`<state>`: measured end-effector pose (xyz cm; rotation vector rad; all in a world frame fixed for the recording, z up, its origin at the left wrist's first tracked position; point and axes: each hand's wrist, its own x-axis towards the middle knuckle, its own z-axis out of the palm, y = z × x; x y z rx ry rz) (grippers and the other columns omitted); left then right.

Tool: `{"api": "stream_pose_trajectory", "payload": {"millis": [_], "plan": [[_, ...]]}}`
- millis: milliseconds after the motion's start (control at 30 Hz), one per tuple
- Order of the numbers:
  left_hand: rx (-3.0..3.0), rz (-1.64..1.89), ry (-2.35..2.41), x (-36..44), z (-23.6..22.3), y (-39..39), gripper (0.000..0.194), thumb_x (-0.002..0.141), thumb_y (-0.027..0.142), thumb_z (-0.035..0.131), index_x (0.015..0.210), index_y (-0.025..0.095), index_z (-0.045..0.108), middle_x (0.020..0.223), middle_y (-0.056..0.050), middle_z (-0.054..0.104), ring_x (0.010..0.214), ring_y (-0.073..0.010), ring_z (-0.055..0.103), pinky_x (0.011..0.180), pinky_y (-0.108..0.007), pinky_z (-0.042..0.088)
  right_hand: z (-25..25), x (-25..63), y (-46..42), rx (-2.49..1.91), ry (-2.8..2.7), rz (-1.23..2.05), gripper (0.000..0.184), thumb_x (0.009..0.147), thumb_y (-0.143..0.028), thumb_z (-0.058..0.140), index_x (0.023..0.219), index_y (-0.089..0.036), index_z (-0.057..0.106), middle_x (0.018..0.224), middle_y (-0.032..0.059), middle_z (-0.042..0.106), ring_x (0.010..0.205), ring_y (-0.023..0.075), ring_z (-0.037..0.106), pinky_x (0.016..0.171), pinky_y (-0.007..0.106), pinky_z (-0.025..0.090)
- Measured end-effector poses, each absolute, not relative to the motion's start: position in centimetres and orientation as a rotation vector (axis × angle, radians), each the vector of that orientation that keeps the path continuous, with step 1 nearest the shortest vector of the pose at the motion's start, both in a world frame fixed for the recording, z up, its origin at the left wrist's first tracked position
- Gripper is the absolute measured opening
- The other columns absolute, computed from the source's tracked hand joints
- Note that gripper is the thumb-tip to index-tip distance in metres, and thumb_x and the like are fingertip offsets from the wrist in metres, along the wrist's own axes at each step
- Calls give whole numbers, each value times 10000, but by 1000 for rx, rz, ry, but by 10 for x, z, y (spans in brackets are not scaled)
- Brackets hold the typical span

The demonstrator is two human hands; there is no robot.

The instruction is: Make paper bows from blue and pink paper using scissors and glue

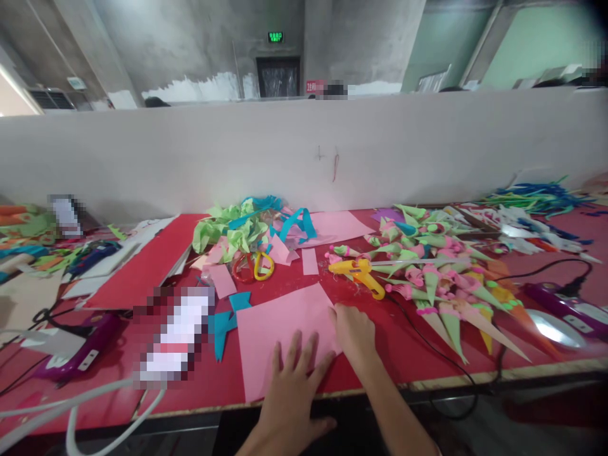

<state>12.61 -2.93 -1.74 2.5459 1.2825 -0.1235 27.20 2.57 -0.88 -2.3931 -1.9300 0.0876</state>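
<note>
A pink sheet of paper [280, 316] lies flat near the table's front edge. My left hand [292, 386] rests on its lower part with the fingers spread. At the sheet's right edge is my right hand [354, 332], its fingers curled together against the paper; the fingertips are partly hidden. Blue paper pieces [223, 326] sit beside the sheet's left side. Behind it are scissors with red and yellow handles [254, 267] and a small pink paper strip [310, 261]. A yellow glue gun [356, 272] lies beyond my right hand.
Crumpled green and blue paper scraps [237, 231] are piled by the white partition [237, 158]. Several paper cones [441, 285] cover the right side. Purple power strips [85, 354] stand at both sides, and a blurred phone [178, 339] with white cables is at left.
</note>
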Motion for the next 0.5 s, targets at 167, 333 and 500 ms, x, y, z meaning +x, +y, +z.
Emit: {"api": "stream_pose_trajectory", "payload": {"millis": [167,333,500], "plan": [[2546,-71,1296,124,-21,-30,876,607,613,545,1330,371,115,1441,-39,33,1284,-357,-4,969,-619,47,-9,272,26,-2384,-1937,63,325,876,-312,325,836,-153,606,761,111,649,710,220,633,566,271,430],[2568,-18,1247,118,-20,-32,822,644,671,446,1334,354,130,1443,-22,28,1293,-329,11,992,-589,60,-10,273,24,-2381,-1941,54,324,874,-319,327,830,-155,603,759,108,649,704,222,632,564,273,431],[2620,-26,1157,105,-15,-34,793,685,645,423,1339,342,92,1442,4,67,1302,-279,45,1015,-548,75,-9,273,24,-2379,-1955,56,331,874,-329,324,827,-153,600,773,109,647,712,225,630,567,283,432]]}}
